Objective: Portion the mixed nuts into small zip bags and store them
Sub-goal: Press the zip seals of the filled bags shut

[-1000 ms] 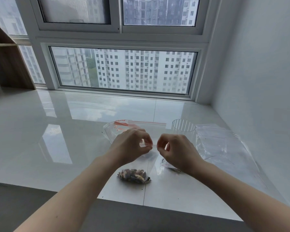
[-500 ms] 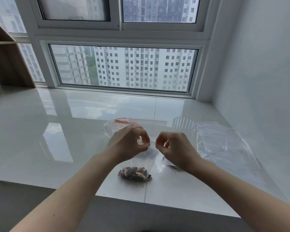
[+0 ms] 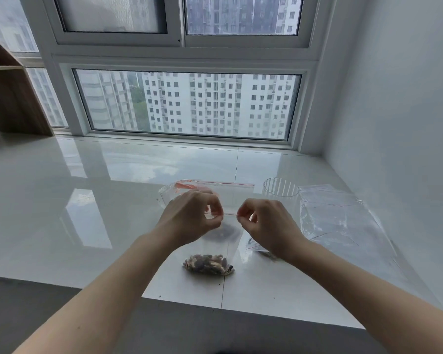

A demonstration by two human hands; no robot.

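**Bag held up by its red strip**

Left hand [image 3: 189, 218] pinching one end of the strip, right hand [image 3: 269, 226] the other — hands close, apart. Between them, hanging upright: small bag [image 3: 221, 245], mouth up, long axis vertical, nuts [image 3: 207, 264] in the bottom, touching the sill [image 3: 62, 200]. Behind, a larger bag [image 3: 215, 187]; further right, a clear cup [image 3: 280, 191] — beyond it, flat bags [image 3: 338, 221].

Both forearms are bare up to the frame's edge (no sleeve showing), left hand [image 3: 189, 217] and right hand [image 3: 269, 223] alike.
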